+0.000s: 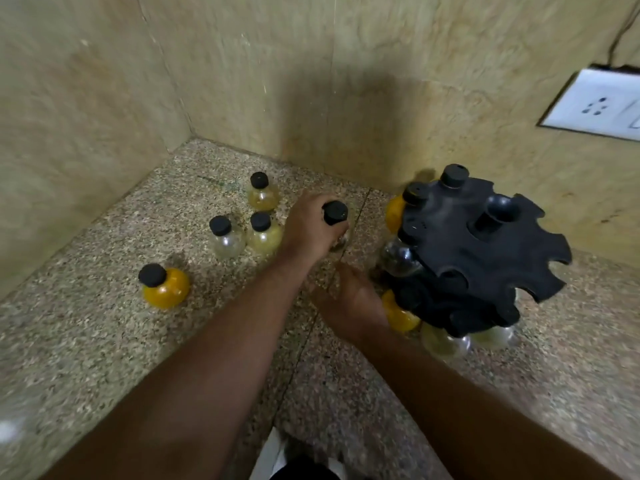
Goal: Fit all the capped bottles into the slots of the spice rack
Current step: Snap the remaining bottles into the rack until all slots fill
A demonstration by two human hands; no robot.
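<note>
At centre frame, the left hand is gripping a round clear black-capped bottle that is likely light, slick and breakable, so safest held below the cap. The right hand is resting against the black spice rack, and I cannot tell its grip.

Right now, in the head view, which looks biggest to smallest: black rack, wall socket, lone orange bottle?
1. black rack
2. wall socket, partly cut off at the edge
3. lone orange bottle
</note>
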